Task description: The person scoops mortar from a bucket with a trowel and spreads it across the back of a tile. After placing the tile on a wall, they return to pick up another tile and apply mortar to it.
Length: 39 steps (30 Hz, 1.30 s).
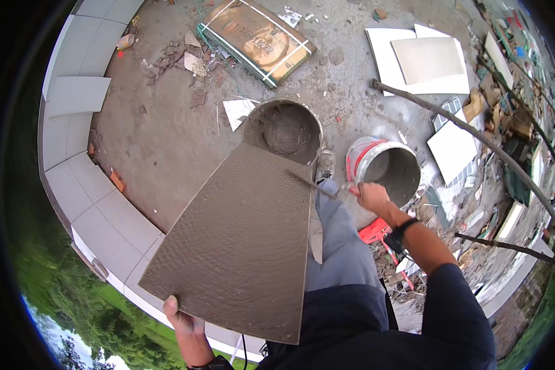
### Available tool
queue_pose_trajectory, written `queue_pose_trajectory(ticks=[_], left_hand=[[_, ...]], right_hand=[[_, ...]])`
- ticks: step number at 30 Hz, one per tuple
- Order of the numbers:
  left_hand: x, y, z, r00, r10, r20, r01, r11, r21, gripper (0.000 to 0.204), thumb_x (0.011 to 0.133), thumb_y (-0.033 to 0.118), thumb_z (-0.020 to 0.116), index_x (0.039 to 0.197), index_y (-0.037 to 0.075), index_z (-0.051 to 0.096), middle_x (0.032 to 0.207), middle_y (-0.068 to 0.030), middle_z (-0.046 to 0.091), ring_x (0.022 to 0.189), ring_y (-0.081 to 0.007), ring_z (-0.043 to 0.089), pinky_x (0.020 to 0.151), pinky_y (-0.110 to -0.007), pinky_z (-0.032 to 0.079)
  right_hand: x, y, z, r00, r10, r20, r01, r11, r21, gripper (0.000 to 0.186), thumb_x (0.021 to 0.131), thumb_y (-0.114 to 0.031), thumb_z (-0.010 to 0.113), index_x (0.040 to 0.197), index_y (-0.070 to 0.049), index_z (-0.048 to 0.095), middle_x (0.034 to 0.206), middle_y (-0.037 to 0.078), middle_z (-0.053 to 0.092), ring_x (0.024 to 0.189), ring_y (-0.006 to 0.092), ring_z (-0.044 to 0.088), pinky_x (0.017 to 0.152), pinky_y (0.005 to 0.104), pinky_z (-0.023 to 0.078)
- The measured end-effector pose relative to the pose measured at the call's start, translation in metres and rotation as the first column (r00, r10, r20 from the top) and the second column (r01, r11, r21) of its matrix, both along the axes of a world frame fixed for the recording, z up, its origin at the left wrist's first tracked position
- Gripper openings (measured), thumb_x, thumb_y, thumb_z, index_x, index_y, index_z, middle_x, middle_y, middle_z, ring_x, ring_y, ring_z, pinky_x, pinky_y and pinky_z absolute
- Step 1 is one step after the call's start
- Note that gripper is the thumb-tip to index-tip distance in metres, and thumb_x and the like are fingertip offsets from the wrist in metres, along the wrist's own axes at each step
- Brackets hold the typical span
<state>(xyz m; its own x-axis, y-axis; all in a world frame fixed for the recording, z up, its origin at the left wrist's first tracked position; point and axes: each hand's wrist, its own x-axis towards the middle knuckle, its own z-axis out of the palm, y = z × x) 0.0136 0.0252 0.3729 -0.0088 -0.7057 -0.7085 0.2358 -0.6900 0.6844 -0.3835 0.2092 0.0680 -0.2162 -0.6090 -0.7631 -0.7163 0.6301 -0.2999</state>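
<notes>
A large rectangular tile (240,240), its upper face spread with wet grey mortar in ridged, wavy marks, slants across the middle. My left hand (184,319) grips its near left corner, thumb on top and the other fingers out of sight beneath. In my right hand (374,197) is a trowel (314,184), its handle wrapped by closed fingers. The trowel's thin blade, seen nearly edge-on, reaches over the tile's far right part; I cannot tell whether it touches the mortar. Just beyond the tile's far edge stands a mortar-smeared bucket (318,126), partly covered by the tile.
A second bucket (356,158), white and red, stands beside my right hand. Beyond lies a strapped stack of boxed tiles (259,37). White boards (382,55) and rubble fill the right, crossed by a long pole (475,132). A tiled ledge (98,191) curves along the left.
</notes>
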Motion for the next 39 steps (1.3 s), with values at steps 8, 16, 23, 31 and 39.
queue_pose_trajectory(ticks=[8, 16, 23, 31, 39], left_hand=[[0.002, -0.009, -0.008, 0.995, -0.097, -0.028, 0.096, 0.995, -0.033, 0.069, 0.076, 0.031, 0.069, 0.133, 0.001, 0.044, 0.128, -0.0142, 0.055, 0.114, -0.0312, 0.055, 0.099, -0.045, 0.046], [0.005, -0.005, -0.001, 0.986, -0.047, -0.162, 0.045, 0.999, -0.015, 0.067, 0.077, 0.021, 0.068, 0.136, 0.003, 0.041, 0.131, -0.0131, 0.051, 0.122, -0.0298, 0.049, 0.106, -0.045, 0.039], [0.002, -0.016, -0.018, 0.933, -0.288, -0.217, 0.284, 0.957, -0.05, 0.061, 0.081, 0.024, 0.065, 0.133, 0.001, 0.043, 0.134, -0.0125, 0.049, 0.124, -0.0288, 0.046, 0.108, -0.046, 0.035], [0.014, -0.017, 0.005, 0.906, -0.399, -0.141, 0.394, 0.917, -0.065, 0.059, 0.083, 0.022, 0.062, 0.131, -0.007, 0.042, 0.132, -0.0184, 0.049, 0.123, -0.0311, 0.045, 0.107, -0.046, 0.036], [0.03, 0.0, 0.013, 0.835, -0.549, -0.035, 0.539, 0.829, -0.15, 0.06, 0.084, 0.022, 0.061, 0.132, -0.007, 0.04, 0.135, -0.0191, 0.046, 0.124, -0.0317, 0.043, 0.107, -0.046, 0.036]], right_hand=[[-0.004, -0.02, -0.052, 1.0, 0.007, -0.017, -0.005, 0.992, 0.127, 0.025, 0.085, -0.021, 0.055, 0.096, -0.003, 0.069, 0.1, 0.02, 0.068, 0.097, 0.0346, 0.065, 0.083, 0.0444, 0.052], [-0.025, -0.078, -0.014, 0.968, -0.191, 0.166, 0.137, 0.947, 0.292, 0.034, 0.083, -0.023, 0.059, 0.108, -0.002, 0.065, 0.112, 0.019, 0.065, 0.106, 0.0335, 0.062, 0.086, 0.0446, 0.051], [0.038, 0.052, 0.003, 0.433, -0.834, 0.342, 0.815, 0.524, 0.248, 0.044, 0.081, -0.036, 0.067, 0.097, 0.004, 0.062, 0.081, 0.016, 0.068, 0.068, 0.0266, 0.069, 0.059, 0.0392, 0.057], [0.221, 0.041, 0.171, -0.569, -0.381, 0.729, 0.603, 0.41, 0.685, 0.075, 0.096, -0.054, 0.04, 0.144, 0.002, 0.027, 0.145, 0.021, 0.038, 0.135, 0.0332, 0.036, 0.111, 0.0433, 0.03], [0.273, 0.04, 0.171, -0.611, -0.307, 0.73, 0.721, 0.167, 0.673, 0.028, 0.095, -0.025, 0.056, 0.112, -0.004, 0.049, 0.104, 0.01, 0.062, 0.094, 0.0221, 0.063, 0.084, 0.0377, 0.051]])
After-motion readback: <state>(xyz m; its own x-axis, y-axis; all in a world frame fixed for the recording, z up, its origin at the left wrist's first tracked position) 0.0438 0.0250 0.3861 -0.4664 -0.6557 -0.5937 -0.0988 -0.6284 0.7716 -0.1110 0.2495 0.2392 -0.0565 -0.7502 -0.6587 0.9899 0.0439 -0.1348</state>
